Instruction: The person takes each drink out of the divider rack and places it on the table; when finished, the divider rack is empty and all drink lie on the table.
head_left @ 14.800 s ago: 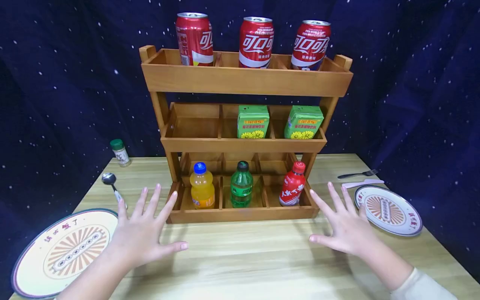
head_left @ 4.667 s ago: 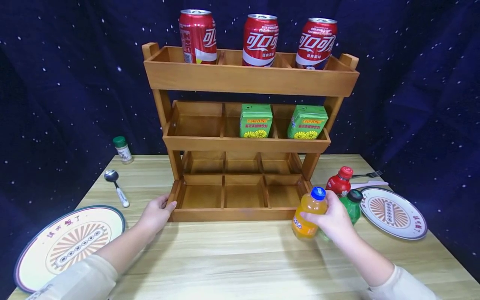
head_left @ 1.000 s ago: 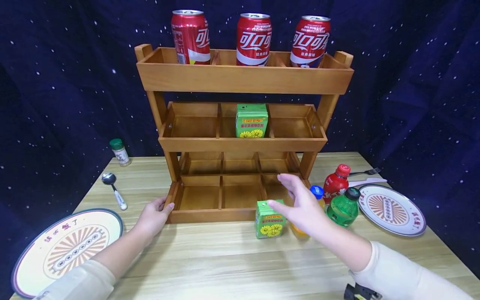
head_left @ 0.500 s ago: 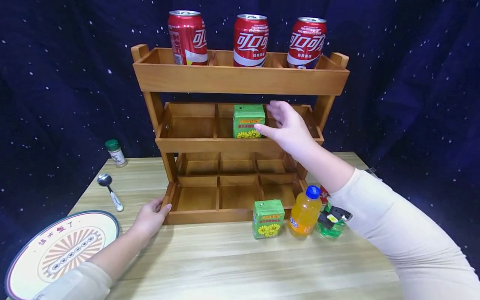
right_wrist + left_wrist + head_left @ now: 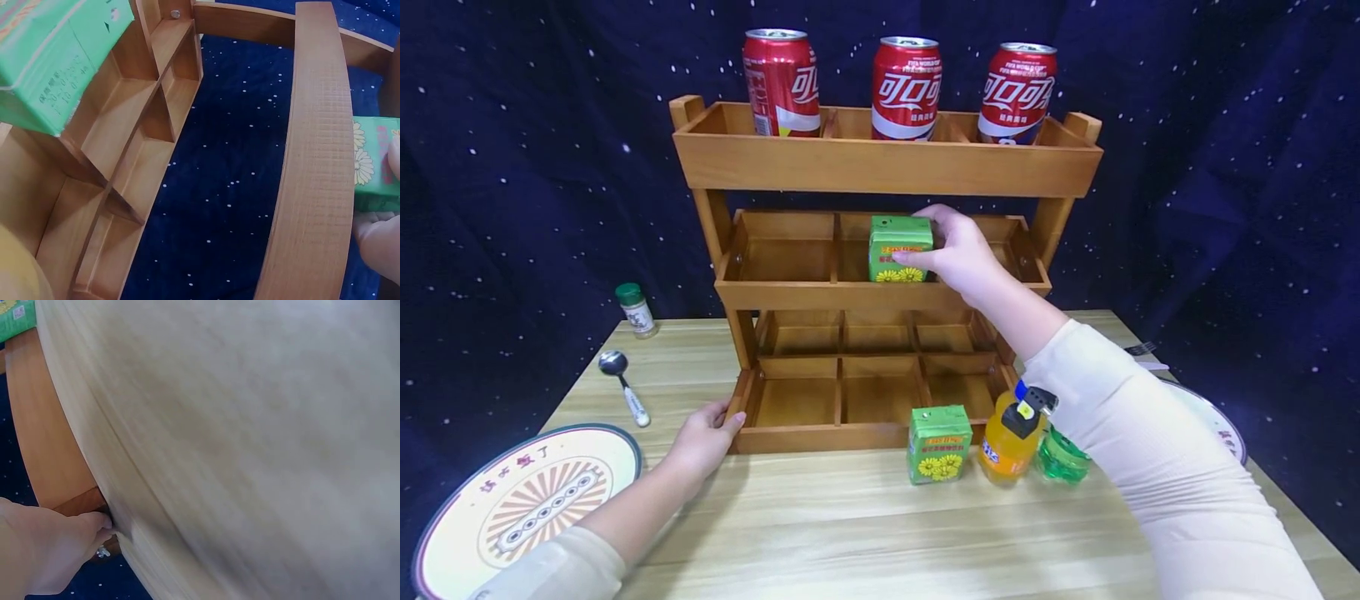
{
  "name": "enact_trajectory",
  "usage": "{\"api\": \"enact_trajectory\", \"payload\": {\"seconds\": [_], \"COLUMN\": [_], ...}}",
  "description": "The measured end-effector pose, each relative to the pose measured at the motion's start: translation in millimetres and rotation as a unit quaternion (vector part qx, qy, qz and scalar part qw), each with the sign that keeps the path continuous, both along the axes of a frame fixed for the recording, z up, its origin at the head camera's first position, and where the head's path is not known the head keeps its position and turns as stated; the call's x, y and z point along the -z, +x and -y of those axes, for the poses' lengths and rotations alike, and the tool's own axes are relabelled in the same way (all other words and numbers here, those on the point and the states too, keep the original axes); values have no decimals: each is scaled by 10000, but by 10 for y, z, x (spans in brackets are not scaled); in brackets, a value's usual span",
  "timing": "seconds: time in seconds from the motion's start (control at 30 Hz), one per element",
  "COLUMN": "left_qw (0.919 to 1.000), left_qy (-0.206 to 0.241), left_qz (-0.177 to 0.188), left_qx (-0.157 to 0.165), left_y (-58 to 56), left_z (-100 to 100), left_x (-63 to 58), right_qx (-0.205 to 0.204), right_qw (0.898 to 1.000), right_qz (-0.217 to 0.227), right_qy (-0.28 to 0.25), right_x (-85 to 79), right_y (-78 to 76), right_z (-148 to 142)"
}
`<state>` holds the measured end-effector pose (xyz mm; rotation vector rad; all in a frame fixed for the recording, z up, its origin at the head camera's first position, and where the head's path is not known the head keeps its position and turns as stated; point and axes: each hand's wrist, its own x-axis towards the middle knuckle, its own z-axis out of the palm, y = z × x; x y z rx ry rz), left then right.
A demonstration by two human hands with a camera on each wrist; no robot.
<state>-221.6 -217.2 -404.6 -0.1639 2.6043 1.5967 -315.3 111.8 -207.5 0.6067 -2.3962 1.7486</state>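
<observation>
A green drink box point(image 5: 889, 237) is gripped by the right hand point(image 5: 958, 257) at the middle tier of a wooden rack point(image 5: 820, 295).
The box is located in the centre compartment, clamped between thumb and fingers, its front touched by the thumb. The rack's lower left end is held by the left hand point(image 5: 698, 440), whose fingers and thumb are clamped on the edge. On the table point(image 5: 820, 533), a second green box point(image 5: 939, 446) is stood before the lowest tier, right of centre, with an orange drink bottle point(image 5: 1002, 454) near its right side. Farther right, a green bottle point(image 5: 1063, 460) is partly hidden by the right sleeve point(image 5: 1157, 467). Three red cans point(image 5: 906, 90) are lined up along the top tier.
</observation>
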Motion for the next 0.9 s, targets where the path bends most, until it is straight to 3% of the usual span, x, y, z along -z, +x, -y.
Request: {"api": "enact_trajectory", "payload": {"seconds": [0.2,0.37,0.47,0.53,0.63,0.9], "left_qw": [9999,9999,9999,10000,10000,10000], "left_qy": [71,96,77,65,60,50], "left_qz": [-84,-75,-63,-56,-54,2], "left_qx": [25,37,34,35,35,36], "left_y": [-9,-9,-3,1,5,22], "left_z": [-4,-6,-8,-10,-10,-12], "left_x": [5,1,-9,-18,-24,-26], "right_qx": [52,19,-102,-227,-455,-613], "right_qw": [9950,9847,9799,9800,9841,9947], "right_qz": [-990,-1686,-1834,-1731,-1318,332], "right_qy": [85,-429,-781,-951,-1097,-749], "right_x": [-86,-202,-239,-230,-89,688], "right_y": [274,625,798,898,986,1184], "right_z": [-49,-56,-71,-79,-72,134]}}
